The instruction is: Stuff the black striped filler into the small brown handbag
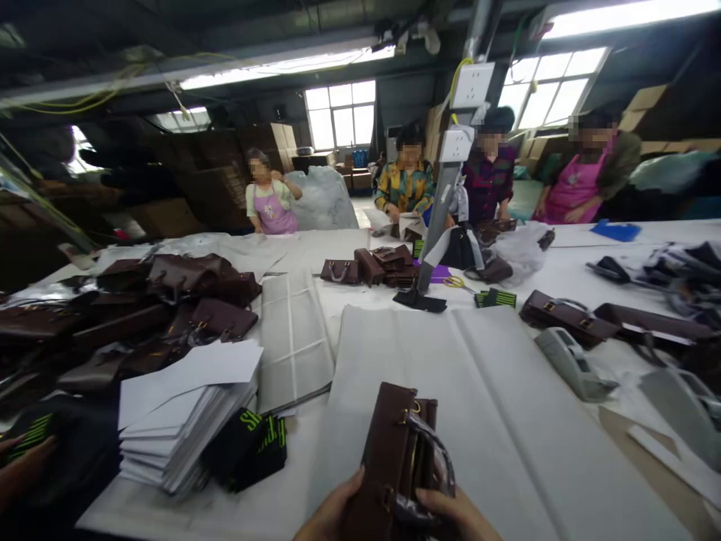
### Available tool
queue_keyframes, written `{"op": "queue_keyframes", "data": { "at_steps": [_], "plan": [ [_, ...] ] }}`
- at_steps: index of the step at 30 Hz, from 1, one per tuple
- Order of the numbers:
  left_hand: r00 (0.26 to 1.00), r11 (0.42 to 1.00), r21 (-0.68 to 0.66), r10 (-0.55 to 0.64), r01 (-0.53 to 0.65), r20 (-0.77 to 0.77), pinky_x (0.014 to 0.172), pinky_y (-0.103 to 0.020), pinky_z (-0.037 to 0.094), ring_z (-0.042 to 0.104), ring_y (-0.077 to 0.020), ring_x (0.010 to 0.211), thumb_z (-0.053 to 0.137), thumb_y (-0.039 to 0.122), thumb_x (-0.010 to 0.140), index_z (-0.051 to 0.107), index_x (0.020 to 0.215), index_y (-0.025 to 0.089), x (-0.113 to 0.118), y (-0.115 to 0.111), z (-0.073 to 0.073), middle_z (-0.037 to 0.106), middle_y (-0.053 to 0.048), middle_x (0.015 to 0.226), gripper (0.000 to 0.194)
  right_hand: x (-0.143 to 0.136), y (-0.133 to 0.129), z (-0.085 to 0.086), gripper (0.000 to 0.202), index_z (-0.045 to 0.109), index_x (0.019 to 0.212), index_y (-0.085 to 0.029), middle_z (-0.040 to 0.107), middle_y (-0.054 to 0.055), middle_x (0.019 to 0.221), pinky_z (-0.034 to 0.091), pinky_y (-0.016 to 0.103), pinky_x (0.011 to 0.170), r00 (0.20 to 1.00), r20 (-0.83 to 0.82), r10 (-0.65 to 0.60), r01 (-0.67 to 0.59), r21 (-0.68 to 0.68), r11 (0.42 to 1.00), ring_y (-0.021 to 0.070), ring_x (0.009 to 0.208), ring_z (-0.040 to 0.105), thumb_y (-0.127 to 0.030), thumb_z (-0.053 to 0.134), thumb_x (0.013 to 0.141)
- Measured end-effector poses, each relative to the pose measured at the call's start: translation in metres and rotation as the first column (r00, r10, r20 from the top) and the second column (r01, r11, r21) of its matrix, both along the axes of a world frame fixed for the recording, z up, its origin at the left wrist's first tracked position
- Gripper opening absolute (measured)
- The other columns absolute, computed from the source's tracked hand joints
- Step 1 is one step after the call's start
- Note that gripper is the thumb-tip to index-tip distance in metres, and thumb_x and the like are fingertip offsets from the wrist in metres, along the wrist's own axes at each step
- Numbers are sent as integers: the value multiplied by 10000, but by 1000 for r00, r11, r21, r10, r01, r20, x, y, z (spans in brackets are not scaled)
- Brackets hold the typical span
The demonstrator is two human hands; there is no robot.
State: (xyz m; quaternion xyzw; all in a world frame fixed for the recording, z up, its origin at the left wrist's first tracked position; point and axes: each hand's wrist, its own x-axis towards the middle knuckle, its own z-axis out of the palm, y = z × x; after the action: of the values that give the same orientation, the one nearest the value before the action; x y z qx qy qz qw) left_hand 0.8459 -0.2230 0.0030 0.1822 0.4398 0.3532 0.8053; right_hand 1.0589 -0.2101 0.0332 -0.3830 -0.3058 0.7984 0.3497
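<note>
A dark brown leather handbag [376, 443] is held upright on end in front of me, low in the middle of the view. Its two handles appear wrapped in clear plastic, and small gold-coloured fittings show at their ends. My left hand [331, 515] grips the bag's left side, thumb on the leather. On the other side, my right hand [457, 512] closes on the bag near the lower handle. The frame's bottom edge cuts off the bag's lower end. Beneath lies a large sheet of white paper [405, 349] on the table.
Left of me stand a stack of white cards [169, 436], black cloth pieces with green lettering [248, 451] and a heap of brown bags [185, 282]. A co-worker's hand [28, 466] enters at left. Tape dispensers [574, 364] sit at right; a metal post [436, 218] rises ahead. Several people work opposite.
</note>
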Motion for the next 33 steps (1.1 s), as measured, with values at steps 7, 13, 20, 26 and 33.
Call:
{"op": "queue_keyframes", "data": {
  "at_steps": [7, 13, 20, 26, 33],
  "plan": [
    [808, 916, 382, 134, 120, -574, 1154, -435, 268, 430, -294, 1329, 576, 598, 803, 611, 1262, 168, -1, -3, -26, 522, -142, 1390, 630, -25, -46, -38, 622, 509, 1271, -281, 605, 74, 1261, 519, 424, 846, 939, 235, -251, 278, -90, 956, 274, 1060, 623, -436, 678, 693],
    [704, 604, 588, 61, 538, -708, 1193, -434, 180, 231, -288, 1437, 766, 350, 665, 498, 1381, 303, 4, -28, -15, 241, -30, 1563, 765, -35, -61, -36, 727, 530, 1302, -245, 604, 108, 1266, 510, 459, 902, 944, 288, -158, 140, 85, 987, 327, 1206, 533, -599, 707, 692],
    [851, 726, 637, 142, 258, -506, 1094, -409, 374, 524, -306, 1243, 566, 488, 841, 721, 1026, 256, 8, -21, -12, 623, -85, 1280, 335, -21, -46, -15, 380, 636, 1232, -246, 580, 114, 1319, 411, 439, 1067, 667, 657, -351, -317, 677, 665, 275, 1239, 515, -378, 482, 911],
    [936, 938, 104, 339, -330, -92, 805, -395, 554, 680, -307, 977, 659, 579, 750, 619, 889, 182, 3, -1, -57, 707, -159, 1041, 422, -8, -27, -7, 380, 615, 1251, -246, 533, 116, 1377, 448, 393, 1037, 585, 766, -265, -636, 636, 436, 259, 1241, 525, -247, 507, 887],
    [623, 898, 328, 440, -294, -647, 846, -481, 521, 647, -353, 996, 743, 437, 697, 584, 1094, 178, -40, -18, -39, 656, -158, 1061, 500, 16, -9, -30, 646, 462, 1391, -260, 419, 111, 1475, 239, 498, 1157, 440, 862, -252, -860, 485, 158, 266, 1371, 359, -214, 690, 789]
  ]
}}
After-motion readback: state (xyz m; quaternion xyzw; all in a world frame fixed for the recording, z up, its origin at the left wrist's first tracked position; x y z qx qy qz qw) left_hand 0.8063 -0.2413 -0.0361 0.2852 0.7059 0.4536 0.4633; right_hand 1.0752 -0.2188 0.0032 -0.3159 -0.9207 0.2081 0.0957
